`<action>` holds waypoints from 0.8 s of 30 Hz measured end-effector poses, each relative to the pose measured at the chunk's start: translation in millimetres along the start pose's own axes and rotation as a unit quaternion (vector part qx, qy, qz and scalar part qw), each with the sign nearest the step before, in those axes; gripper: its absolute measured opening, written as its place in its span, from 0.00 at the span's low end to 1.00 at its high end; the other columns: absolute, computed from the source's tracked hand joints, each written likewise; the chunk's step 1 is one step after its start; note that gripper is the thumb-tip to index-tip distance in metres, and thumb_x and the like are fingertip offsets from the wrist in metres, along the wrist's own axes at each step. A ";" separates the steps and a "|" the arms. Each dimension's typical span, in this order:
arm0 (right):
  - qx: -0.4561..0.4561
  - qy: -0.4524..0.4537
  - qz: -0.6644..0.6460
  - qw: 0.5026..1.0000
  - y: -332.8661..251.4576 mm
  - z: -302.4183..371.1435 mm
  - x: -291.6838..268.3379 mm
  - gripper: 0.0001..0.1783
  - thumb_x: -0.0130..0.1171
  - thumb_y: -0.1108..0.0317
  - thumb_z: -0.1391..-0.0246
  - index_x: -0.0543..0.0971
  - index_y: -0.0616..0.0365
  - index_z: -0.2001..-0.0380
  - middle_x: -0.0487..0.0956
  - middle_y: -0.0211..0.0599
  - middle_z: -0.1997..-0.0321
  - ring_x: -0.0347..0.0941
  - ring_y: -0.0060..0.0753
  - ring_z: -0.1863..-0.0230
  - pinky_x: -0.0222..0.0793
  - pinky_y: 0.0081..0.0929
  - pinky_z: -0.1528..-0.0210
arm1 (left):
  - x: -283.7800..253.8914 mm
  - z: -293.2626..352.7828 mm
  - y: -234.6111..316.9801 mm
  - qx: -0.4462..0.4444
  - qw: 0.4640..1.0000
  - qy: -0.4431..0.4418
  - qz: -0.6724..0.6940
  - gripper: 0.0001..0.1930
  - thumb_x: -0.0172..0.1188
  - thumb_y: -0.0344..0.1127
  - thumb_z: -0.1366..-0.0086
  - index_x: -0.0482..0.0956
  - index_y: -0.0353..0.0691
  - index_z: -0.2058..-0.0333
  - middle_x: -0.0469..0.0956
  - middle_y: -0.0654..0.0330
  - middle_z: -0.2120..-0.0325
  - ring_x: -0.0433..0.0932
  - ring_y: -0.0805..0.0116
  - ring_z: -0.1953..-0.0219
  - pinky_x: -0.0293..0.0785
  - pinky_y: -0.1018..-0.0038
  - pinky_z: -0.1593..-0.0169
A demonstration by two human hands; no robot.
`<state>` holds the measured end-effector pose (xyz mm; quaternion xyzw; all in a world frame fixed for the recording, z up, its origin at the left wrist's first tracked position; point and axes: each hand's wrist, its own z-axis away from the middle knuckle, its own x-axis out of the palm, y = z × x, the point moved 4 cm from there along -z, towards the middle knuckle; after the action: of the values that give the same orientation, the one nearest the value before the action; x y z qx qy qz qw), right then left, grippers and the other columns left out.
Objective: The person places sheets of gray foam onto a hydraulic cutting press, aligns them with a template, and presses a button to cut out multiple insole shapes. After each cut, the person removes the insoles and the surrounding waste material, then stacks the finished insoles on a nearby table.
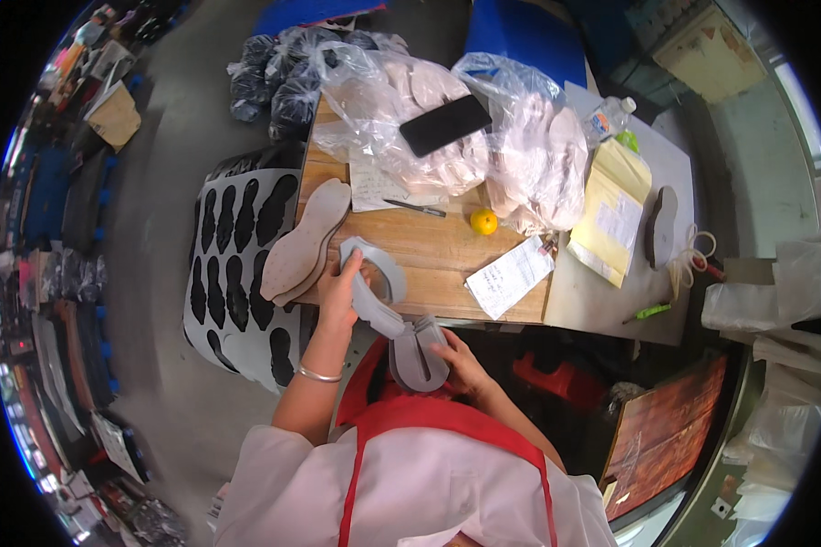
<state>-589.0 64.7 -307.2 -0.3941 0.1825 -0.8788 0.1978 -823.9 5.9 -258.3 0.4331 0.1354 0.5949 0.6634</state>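
My left hand is closed on a stack of grey U-shaped pieces, held tilted over the table's front edge. A curved grey piece lies against that stack, over the tabletop. Lower and closer to my body, my right hand grips a second stack of grey U-shaped pieces, its rounded end toward me. The two stacks meet or nearly meet between my hands. Left of my left hand, pale shoe insoles lie at the table's corner. My fingertips are partly hidden behind the stacks.
The wooden table carries clear bags of pale insoles, a black phone, a pen, an orange fruit, a paper slip and a yellow envelope. A sheet with black sole-shaped cutouts stands left.
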 end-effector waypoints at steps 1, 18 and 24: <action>-0.005 0.042 0.090 0.995 -5.0 0.5 0.5 0.38 0.63 0.63 0.49 0.59 0.61 0.38 0.70 0.44 0.44 0.67 0.35 0.44 0.64 0.33 0.42 | 1.0 -7.1 -4.8 -0.025 1.000 0.003 -0.004 0.17 0.66 0.40 0.41 0.74 0.37 0.58 0.75 0.62 0.71 0.76 0.73 0.71 0.73 0.75 0.67; -0.099 0.331 0.279 0.896 -23.7 -80.9 -49.6 0.30 0.68 0.68 0.52 0.69 0.76 0.49 0.79 0.45 0.63 0.76 0.27 0.66 0.73 0.22 0.65 | 8.9 -160.0 -53.8 -0.092 0.978 -0.051 -0.180 0.27 0.65 0.53 0.42 0.75 0.33 0.58 0.75 0.61 0.67 0.76 0.69 0.66 0.74 0.72 0.63; -0.102 0.359 0.132 0.918 -12.5 -71.9 -44.8 0.28 0.68 0.64 0.51 0.74 0.73 0.52 0.80 0.39 0.64 0.74 0.23 0.66 0.71 0.21 0.64 | 50.4 -158.8 -60.1 -0.056 0.968 -0.060 -0.238 0.30 0.62 0.58 0.41 0.76 0.30 0.60 0.76 0.60 0.68 0.72 0.72 0.67 0.69 0.72 0.62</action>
<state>-619.1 109.3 -373.8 -0.0418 0.3802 -0.9037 0.1923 -881.0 122.3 -379.0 0.3854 0.1607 0.3992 0.8162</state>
